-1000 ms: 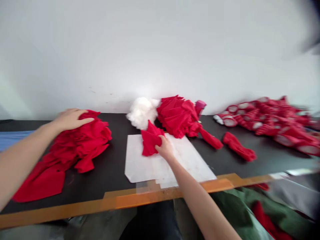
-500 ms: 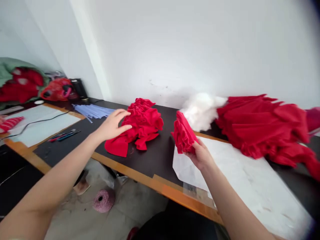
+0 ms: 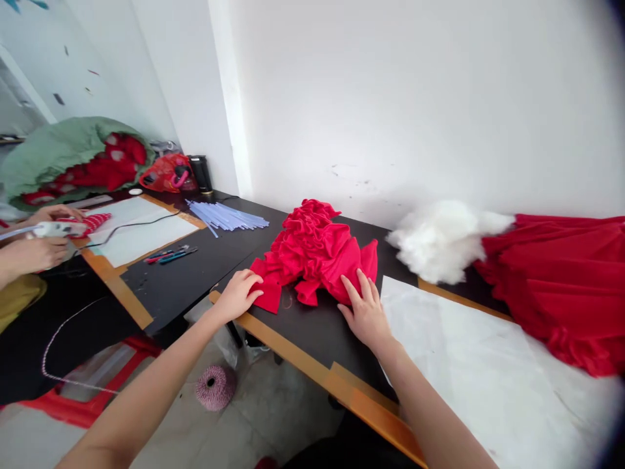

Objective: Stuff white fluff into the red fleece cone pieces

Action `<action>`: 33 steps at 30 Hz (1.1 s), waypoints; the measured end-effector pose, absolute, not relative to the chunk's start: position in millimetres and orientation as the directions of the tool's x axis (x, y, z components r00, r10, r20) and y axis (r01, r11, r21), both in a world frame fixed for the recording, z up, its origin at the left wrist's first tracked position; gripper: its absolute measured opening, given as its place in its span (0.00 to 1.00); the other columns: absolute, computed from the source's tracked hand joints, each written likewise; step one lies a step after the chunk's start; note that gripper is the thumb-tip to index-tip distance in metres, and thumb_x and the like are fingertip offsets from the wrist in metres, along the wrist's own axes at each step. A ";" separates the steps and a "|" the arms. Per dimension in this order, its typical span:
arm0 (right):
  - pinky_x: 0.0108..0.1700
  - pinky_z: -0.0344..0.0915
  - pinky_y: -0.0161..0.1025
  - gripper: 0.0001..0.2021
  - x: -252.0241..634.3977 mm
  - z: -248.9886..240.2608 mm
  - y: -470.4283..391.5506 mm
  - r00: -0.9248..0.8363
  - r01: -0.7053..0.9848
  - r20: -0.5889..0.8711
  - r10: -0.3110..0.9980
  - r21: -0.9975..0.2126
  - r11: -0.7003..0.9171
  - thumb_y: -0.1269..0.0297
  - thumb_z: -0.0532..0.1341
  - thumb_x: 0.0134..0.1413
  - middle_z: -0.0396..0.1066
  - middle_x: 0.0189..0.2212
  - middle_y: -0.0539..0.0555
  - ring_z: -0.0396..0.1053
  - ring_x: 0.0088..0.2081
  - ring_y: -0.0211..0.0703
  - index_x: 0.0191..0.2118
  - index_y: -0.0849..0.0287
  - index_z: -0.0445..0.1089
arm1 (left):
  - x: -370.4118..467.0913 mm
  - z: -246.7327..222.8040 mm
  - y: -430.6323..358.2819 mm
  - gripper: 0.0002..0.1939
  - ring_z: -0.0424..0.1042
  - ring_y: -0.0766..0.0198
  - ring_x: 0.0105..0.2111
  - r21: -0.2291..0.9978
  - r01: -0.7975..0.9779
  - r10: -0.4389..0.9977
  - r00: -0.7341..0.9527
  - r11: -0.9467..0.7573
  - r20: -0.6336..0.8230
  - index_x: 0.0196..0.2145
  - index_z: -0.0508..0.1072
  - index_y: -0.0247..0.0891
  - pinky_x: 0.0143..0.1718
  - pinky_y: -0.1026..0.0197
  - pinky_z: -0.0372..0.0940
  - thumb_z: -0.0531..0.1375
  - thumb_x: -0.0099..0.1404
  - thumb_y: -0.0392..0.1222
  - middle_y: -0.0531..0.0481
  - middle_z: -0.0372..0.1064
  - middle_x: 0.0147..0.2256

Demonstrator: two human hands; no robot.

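Observation:
A pile of ruffled red fabric pieces [image 3: 312,244] lies on the black table [image 3: 312,332]. At its left end, my left hand [image 3: 239,296] touches a flat red piece, fingers apart. My right hand [image 3: 366,309] rests with spread fingers against the right side of the pile. Neither hand grips anything. To the right, white stuffing [image 3: 437,241] sits beside a larger heap of red fabric [image 3: 571,280].
At the left, another person's hands [image 3: 41,244] hold a white glue gun [image 3: 58,229] near red patterned fabric. Pale blue sticks [image 3: 227,216] and tools [image 3: 170,255] lie on the table. A twine spool [image 3: 215,387] and a red stool [image 3: 78,407] are below.
The red bundle from my right hand now lies against the pile, and that hand has opened. My left hand has lowered to the pile's left end. The view has swung left.

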State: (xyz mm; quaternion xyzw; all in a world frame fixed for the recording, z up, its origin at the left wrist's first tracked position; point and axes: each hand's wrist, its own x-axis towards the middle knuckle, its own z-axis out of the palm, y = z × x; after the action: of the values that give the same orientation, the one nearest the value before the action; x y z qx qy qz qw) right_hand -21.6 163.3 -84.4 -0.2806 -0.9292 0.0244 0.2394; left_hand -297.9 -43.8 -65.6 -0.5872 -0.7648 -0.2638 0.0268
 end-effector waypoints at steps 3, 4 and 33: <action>0.58 0.62 0.63 0.28 -16.6 -91.0 168.4 -0.723 0.473 0.490 0.487 -0.164 0.866 0.59 0.55 0.64 0.40 0.69 0.64 0.45 0.67 0.69 0.68 0.54 0.53 | -300.7 -66.1 -41.5 0.07 0.65 0.53 0.39 0.340 0.926 0.876 -0.294 0.162 0.383 0.31 0.67 0.39 0.46 0.49 0.63 0.51 0.65 0.34 0.44 0.68 0.36; 0.59 0.61 0.63 0.28 -15.5 -91.0 168.3 -0.714 0.462 0.513 0.477 -0.168 0.871 0.59 0.54 0.64 0.39 0.69 0.65 0.44 0.67 0.69 0.67 0.55 0.53 | -301.8 -65.3 -42.4 0.09 0.64 0.54 0.38 0.326 0.931 0.875 -0.291 0.166 0.386 0.30 0.66 0.40 0.45 0.50 0.63 0.50 0.65 0.33 0.44 0.68 0.35; 0.57 0.60 0.62 0.11 132.9 -71.0 69.2 -0.404 0.610 0.729 0.552 -0.235 0.757 0.59 0.54 0.67 0.69 0.51 0.60 0.62 0.58 0.60 0.46 0.56 0.70 | -311.2 -56.6 -51.2 0.25 0.62 0.44 0.56 0.108 0.978 0.858 -0.208 0.178 0.470 0.52 0.68 0.38 0.59 0.43 0.58 0.51 0.67 0.57 0.36 0.61 0.54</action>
State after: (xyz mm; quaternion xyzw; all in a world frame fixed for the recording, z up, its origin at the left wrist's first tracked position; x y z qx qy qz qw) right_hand 132.9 69.2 -71.0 -0.3472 -0.8371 -0.0342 0.4214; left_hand -311.2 -51.2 -56.6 -0.6101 -0.7521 -0.1963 0.1534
